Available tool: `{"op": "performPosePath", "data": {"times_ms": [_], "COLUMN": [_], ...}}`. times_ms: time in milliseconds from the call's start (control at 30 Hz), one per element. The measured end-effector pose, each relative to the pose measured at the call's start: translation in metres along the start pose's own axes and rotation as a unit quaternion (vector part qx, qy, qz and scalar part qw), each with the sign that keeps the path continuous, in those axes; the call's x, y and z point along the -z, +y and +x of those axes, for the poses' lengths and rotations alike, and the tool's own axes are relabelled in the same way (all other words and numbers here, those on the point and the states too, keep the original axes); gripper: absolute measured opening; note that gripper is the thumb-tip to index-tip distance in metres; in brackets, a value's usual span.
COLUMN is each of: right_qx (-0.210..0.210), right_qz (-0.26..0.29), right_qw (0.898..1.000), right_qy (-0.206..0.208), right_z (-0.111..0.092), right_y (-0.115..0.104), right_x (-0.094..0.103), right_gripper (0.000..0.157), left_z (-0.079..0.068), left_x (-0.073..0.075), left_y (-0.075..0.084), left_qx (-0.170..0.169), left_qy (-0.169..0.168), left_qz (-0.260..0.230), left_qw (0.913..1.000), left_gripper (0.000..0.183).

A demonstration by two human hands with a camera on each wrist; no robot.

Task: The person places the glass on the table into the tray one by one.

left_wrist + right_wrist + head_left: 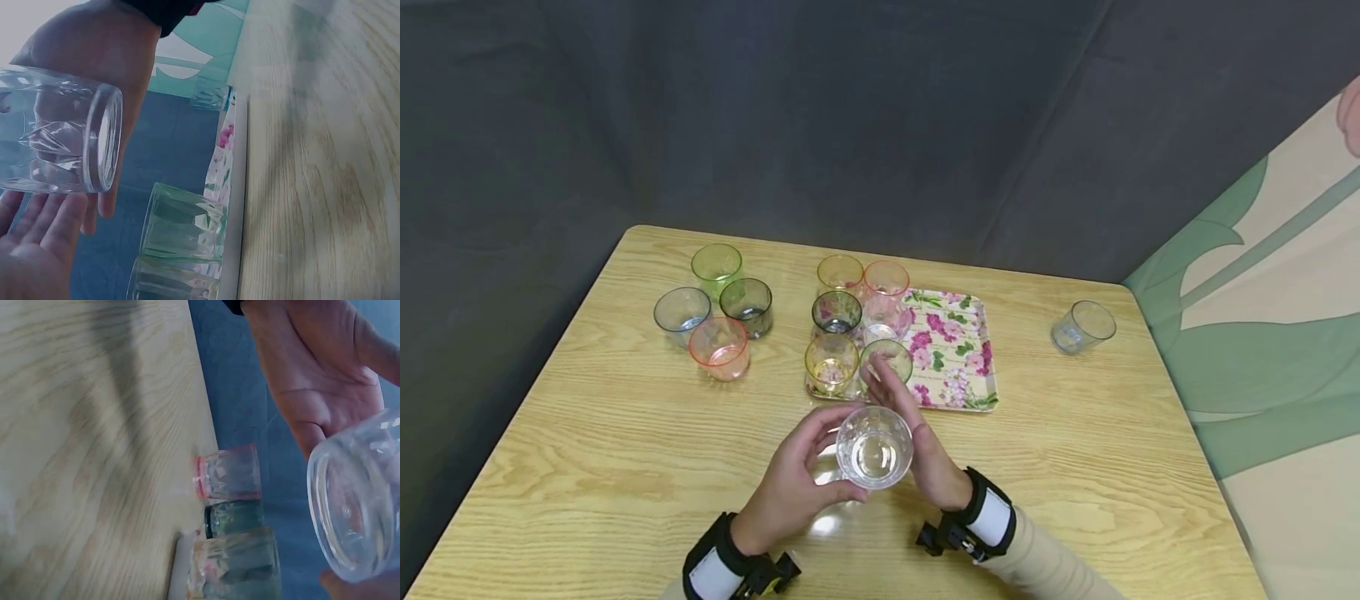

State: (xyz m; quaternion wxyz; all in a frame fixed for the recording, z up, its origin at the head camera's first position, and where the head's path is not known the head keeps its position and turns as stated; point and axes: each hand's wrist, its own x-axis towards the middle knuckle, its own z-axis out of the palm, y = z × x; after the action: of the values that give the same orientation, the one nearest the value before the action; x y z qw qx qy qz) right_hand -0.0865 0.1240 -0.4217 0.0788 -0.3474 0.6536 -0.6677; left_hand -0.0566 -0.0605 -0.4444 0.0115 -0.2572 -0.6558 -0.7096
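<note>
A clear glass [874,460] is held upright over the near middle of the table, its base showing in both wrist views. My left hand [793,479] grips it from the left, thumb at the near side and fingers around the far side. On the opposite side, my right hand [928,454] is stretched out along the glass, its fingers straight and pointing forward. Just beyond the right fingertips, a green-rimmed glass [901,377] stands on the floral tray [955,354], partly hidden by them. A yellow-rimmed glass [831,379] is beside it.
Further back on the tray are a dark glass [837,321], an amber glass [840,268] and a pink glass [887,277]. Green [717,262], blue-grey [682,310], smoky [747,304] and red-rimmed [721,346] glasses cluster at left. A greyish glass [1082,327] stands far right.
</note>
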Motion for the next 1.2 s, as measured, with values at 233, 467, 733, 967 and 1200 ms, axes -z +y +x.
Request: {"op": "performPosePath", "data": {"times_ms": [233,467,733,967,1200], "right_qx": [0.021,0.02,0.045,0.063,0.029], "right_qz": [-0.01,-0.002,0.027,0.003,-0.061], "right_qw": [0.998,0.995,0.997,0.998,0.995], "right_qy": [-0.061,-0.093,-0.051,-0.003,0.075], "right_z": [-0.007,-0.013,-0.017,-0.02,-0.025], "right_y": [0.0,0.0,0.006,-0.006,-0.026], "right_x": [0.008,0.014,0.016,0.04,0.074], "right_gripper": [0.089,0.085,0.076,0.081,0.077], "left_z": [0.002,0.003,0.006,0.014,0.02], "left_x": [0.008,0.018,0.021,0.038,0.065], "left_y": [-0.003,-0.004,-0.003,-0.014,-0.04], "left_qx": [-0.016,-0.004,-0.014,0.057,0.21], "left_qy": [0.055,0.098,0.089,0.202,0.172], "left_qz": [0.061,0.072,0.066,0.117,0.248], "left_qw": [0.9965,0.9926,0.9937,0.9706,0.9301], "left_gripper": [0.088,0.071,0.055,0.014,0.032]}}
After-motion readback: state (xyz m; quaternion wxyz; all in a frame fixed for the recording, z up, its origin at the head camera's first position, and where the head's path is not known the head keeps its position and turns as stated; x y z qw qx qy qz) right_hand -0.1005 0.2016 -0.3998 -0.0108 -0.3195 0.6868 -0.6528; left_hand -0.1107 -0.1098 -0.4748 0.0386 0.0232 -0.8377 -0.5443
